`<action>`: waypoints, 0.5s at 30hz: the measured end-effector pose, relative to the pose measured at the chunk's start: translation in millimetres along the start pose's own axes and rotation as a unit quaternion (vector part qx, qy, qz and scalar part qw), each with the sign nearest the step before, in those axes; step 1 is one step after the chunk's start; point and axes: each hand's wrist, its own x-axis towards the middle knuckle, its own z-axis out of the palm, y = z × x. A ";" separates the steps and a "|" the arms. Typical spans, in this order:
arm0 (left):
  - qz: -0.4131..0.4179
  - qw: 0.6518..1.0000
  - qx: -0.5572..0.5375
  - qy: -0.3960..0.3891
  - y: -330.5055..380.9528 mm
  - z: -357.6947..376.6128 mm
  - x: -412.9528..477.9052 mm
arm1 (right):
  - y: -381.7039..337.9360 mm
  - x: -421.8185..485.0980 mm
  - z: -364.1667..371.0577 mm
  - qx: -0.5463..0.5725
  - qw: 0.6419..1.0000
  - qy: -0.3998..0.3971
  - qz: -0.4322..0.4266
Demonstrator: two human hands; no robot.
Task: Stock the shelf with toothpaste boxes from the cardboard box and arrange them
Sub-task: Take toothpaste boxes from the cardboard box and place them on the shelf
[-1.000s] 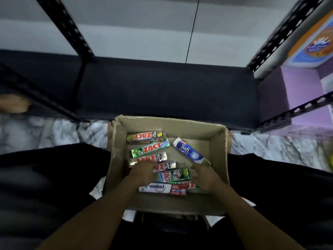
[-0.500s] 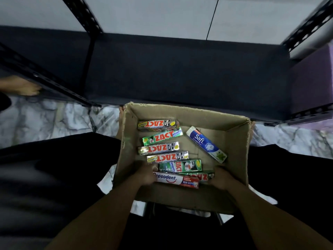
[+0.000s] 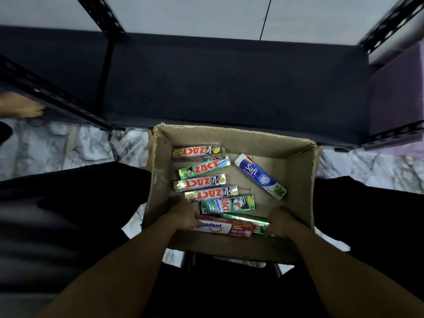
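As left hand [image 3: 183, 216] grips it, Pepsodent box [image 3: 229, 229] lies beside right hand [image 3: 283, 222].

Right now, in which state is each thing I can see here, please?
Box, top open, partly filled.
Zact boxes, lying flat along the left side.
Safi box, lying flat, slanted, on the right.
Pepsodent box, flat, left end gripped.
Left hand, grips the Pepsodent box.
Right hand, fingers curled in the near right corner; grip unclear.
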 end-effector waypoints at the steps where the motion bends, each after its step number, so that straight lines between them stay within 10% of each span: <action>1: 0.000 1.000 0.009 0.001 1.3 -0.1 -1.9 | 1.4 1.5 1.5 -0.002 1.000 -0.004 -0.009; 15: -0.020 0.982 -0.179 -0.052 -6.4 -28.6 -41.4 | -13.6 -35.5 -21.1 0.111 0.990 -0.016 -0.088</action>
